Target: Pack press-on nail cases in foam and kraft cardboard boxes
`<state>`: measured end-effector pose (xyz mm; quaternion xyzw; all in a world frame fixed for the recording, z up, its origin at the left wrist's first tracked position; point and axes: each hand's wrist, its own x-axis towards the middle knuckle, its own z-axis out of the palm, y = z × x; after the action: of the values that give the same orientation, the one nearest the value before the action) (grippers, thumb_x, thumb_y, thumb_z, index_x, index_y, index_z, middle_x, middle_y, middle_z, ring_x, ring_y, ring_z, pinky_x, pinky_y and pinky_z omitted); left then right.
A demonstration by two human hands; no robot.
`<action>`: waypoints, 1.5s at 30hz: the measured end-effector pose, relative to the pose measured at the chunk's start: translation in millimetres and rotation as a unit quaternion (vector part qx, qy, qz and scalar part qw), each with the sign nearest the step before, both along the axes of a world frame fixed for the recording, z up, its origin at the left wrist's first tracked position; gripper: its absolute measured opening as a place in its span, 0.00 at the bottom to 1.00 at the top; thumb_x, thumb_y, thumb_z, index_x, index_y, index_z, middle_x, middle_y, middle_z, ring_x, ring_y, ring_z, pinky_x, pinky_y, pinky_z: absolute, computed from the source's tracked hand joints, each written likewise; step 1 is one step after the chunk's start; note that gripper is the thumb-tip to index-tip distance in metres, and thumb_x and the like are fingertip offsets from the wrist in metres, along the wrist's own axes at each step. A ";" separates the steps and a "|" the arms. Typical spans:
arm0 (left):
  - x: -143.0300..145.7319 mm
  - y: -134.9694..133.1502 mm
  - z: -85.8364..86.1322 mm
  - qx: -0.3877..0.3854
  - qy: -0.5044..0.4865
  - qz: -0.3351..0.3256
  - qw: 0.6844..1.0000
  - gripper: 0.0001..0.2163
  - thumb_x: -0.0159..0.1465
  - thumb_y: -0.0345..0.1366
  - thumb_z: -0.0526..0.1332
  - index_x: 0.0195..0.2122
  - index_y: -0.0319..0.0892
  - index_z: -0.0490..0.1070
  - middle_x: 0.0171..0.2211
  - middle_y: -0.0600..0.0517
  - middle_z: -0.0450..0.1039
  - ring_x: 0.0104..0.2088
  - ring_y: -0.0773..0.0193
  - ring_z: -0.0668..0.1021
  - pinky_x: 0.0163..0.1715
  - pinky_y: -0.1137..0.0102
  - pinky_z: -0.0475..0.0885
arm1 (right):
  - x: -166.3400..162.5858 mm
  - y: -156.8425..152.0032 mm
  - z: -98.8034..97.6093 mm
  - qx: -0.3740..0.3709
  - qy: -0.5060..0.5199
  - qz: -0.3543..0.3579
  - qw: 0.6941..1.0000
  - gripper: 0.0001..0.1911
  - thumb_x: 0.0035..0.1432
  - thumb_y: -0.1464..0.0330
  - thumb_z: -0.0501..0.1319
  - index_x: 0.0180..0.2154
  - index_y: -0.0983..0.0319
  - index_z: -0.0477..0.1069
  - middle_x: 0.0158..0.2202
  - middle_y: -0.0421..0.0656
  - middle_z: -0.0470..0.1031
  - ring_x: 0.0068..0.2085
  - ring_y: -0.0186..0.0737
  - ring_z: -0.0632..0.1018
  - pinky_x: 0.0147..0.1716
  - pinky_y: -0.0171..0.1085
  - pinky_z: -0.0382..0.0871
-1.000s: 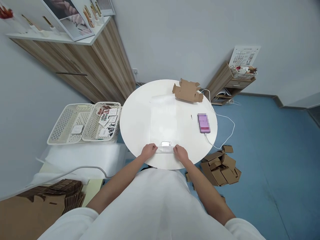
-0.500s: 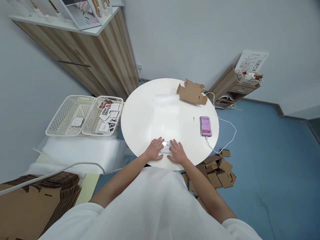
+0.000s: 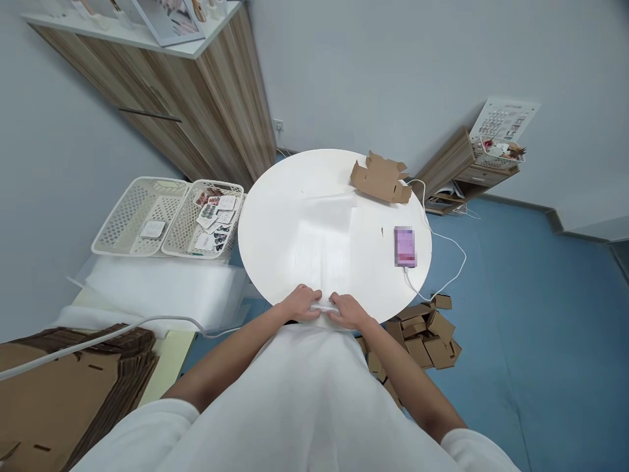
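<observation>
left hand (image 3: 301,303): curled, pinching wrap edge
right hand (image 3: 346,309): same
foam wrap sheet (image 3: 327,229): probably light, floppy; grip near edge

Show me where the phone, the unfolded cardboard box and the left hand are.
phone (image 3: 405,246), head view, middle of its screen.
cardboard box (image 3: 381,178), head view, its flat middle panel.
left hand (image 3: 301,303), head view, back of the hand.
</observation>
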<state>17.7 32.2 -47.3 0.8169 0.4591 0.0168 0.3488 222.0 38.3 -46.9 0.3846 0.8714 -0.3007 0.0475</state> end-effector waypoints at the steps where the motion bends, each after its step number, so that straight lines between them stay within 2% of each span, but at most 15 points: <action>1: -0.1 2.1 -0.2 0.003 -0.005 0.015 1.000 0.09 0.54 0.41 0.55 0.34 0.44 0.67 0.30 0.52 0.70 0.33 0.60 0.73 0.42 0.65 0.62 | 0.6 2.5 0.1 -0.009 0.009 -0.014 1.000 0.11 0.57 0.61 0.51 0.37 0.62 0.61 0.29 0.41 0.69 0.29 0.37 0.69 0.31 0.35 0.58; 6: -4.6 25.1 -5.9 -0.030 -0.022 0.078 0.996 0.15 0.58 0.47 0.51 0.34 0.44 0.71 0.41 0.49 0.70 0.43 0.57 0.71 0.42 0.66 0.64 | 0.9 26.5 -10.4 -0.026 0.060 -0.085 0.994 0.12 0.60 0.61 0.49 0.34 0.60 0.65 0.39 0.44 0.69 0.39 0.36 0.70 0.35 0.34 0.62; 11: -12.1 35.9 -16.9 -0.114 -0.015 0.105 0.988 0.18 0.54 0.41 0.56 0.45 0.43 0.67 0.46 0.49 0.70 0.45 0.58 0.72 0.43 0.68 0.65 | -5.3 37.5 -27.6 -0.029 -0.001 -0.139 0.990 0.16 0.61 0.60 0.47 0.33 0.60 0.68 0.34 0.42 0.70 0.35 0.35 0.71 0.32 0.33 0.62; 15: -15.0 34.4 -24.0 -0.106 0.022 0.155 0.982 0.17 0.55 0.40 0.56 0.45 0.42 0.66 0.45 0.48 0.71 0.45 0.58 0.72 0.41 0.68 0.66 | -10.5 34.1 -34.1 0.001 -0.016 -0.165 0.986 0.15 0.61 0.60 0.47 0.35 0.59 0.68 0.33 0.43 0.71 0.34 0.36 0.72 0.30 0.34 0.60; 20: -18.3 34.7 -25.0 -0.103 0.055 0.176 0.977 0.15 0.57 0.43 0.54 0.42 0.42 0.66 0.40 0.47 0.72 0.42 0.57 0.73 0.37 0.67 0.66 | -7.8 27.9 -36.7 0.026 -0.016 -0.190 0.981 0.11 0.61 0.63 0.47 0.39 0.58 0.66 0.34 0.42 0.72 0.35 0.38 0.72 0.32 0.36 0.60; 23: -18.0 32.8 -23.0 -0.046 0.103 0.194 0.975 0.15 0.57 0.42 0.54 0.43 0.43 0.64 0.42 0.46 0.70 0.42 0.55 0.72 0.38 0.64 0.65 | -6.5 25.8 -36.3 0.083 -0.022 -0.201 0.976 0.10 0.60 0.66 0.49 0.40 0.59 0.67 0.38 0.45 0.71 0.39 0.41 0.70 0.36 0.38 0.60; 25: -15.9 28.6 -20.9 0.044 0.117 0.176 0.976 0.17 0.55 0.38 0.56 0.46 0.43 0.63 0.47 0.44 0.66 0.47 0.52 0.69 0.43 0.61 0.63 | -7.4 23.3 -34.2 0.137 -0.021 -0.189 0.972 0.10 0.59 0.69 0.51 0.41 0.59 0.66 0.43 0.48 0.69 0.44 0.44 0.69 0.40 0.41 0.59; 27: -13.1 22.6 -18.7 0.111 0.090 0.103 0.984 0.16 0.55 0.31 0.55 0.46 0.45 0.63 0.50 0.45 0.63 0.52 0.53 0.65 0.47 0.60 0.59 | -8.9 17.6 -31.0 0.165 -0.013 -0.130 0.978 0.10 0.58 0.73 0.50 0.40 0.60 0.67 0.47 0.48 0.67 0.48 0.45 0.66 0.45 0.43 0.57; 30: -10.2 12.3 -16.0 0.121 0.036 -0.020 0.992 0.15 0.55 0.28 0.54 0.43 0.45 0.65 0.51 0.47 0.63 0.55 0.57 0.62 0.52 0.61 0.55 | -10.6 1.7 -26.2 0.161 -0.018 -0.053 0.985 0.09 0.57 0.71 0.51 0.40 0.61 0.66 0.48 0.49 0.67 0.50 0.45 0.65 0.49 0.46 0.53; 32: -9.6 6.9 -15.3 0.112 0.031 -0.053 0.992 0.18 0.53 0.34 0.58 0.46 0.44 0.64 0.53 0.46 0.61 0.56 0.54 0.60 0.55 0.59 0.51 | -11.8 -9.9 -24.3 0.156 -0.032 -0.051 0.986 0.17 0.54 0.62 0.56 0.45 0.62 0.63 0.52 0.52 0.64 0.52 0.50 0.63 0.51 0.49 0.52; 34: -9.1 4.5 -14.9 0.111 0.048 -0.059 0.991 0.26 0.49 0.41 0.62 0.49 0.43 0.61 0.55 0.44 0.59 0.56 0.51 0.59 0.55 0.57 0.49 | -14.0 -16.9 -23.1 0.152 -0.051 -0.059 0.985 0.29 0.48 0.57 0.61 0.49 0.63 0.59 0.56 0.55 0.58 0.54 0.54 0.61 0.51 0.51 0.51; 35: -8.7 4.7 -14.6 0.113 0.057 -0.060 0.990 0.27 0.48 0.42 0.63 0.50 0.42 0.61 0.55 0.43 0.59 0.56 0.50 0.60 0.55 0.56 0.50 | -15.5 -17.7 -22.3 0.148 -0.060 -0.062 0.985 0.30 0.46 0.58 0.62 0.49 0.64 0.59 0.57 0.55 0.57 0.54 0.54 0.61 0.51 0.50 0.52; 38: -7.1 9.8 -12.2 0.116 0.062 -0.059 0.990 0.24 0.49 0.42 0.61 0.48 0.41 0.62 0.50 0.43 0.65 0.51 0.52 0.66 0.52 0.58 0.53 | -18.3 -10.8 -17.2 0.115 -0.072 -0.068 0.988 0.23 0.48 0.63 0.60 0.45 0.65 0.61 0.51 0.55 0.64 0.48 0.51 0.67 0.45 0.45 0.59; 42: -5.4 15.9 -8.1 0.058 0.051 -0.051 0.996 0.18 0.53 0.43 0.56 0.43 0.42 0.66 0.35 0.48 0.72 0.38 0.56 0.73 0.45 0.62 0.61 | -11.7 -1.1 -6.0 0.021 -0.037 -0.086 0.995 0.17 0.51 0.62 0.56 0.42 0.63 0.61 0.35 0.46 0.71 0.34 0.43 0.71 0.33 0.39 0.62; 45: -6.1 14.6 -8.3 0.013 0.027 -0.035 0.999 0.15 0.56 0.44 0.53 0.41 0.44 0.68 0.36 0.49 0.71 0.38 0.58 0.73 0.41 0.64 0.63 | -3.9 -1.1 -1.9 -0.036 0.015 -0.117 0.992 0.14 0.55 0.61 0.53 0.42 0.62 0.61 0.33 0.42 0.70 0.32 0.39 0.70 0.31 0.36 0.61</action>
<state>11.6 46.8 -55.6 0.8372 0.4390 -0.0116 0.3258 218.1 37.2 -48.8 0.4773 0.8098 -0.3409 0.0129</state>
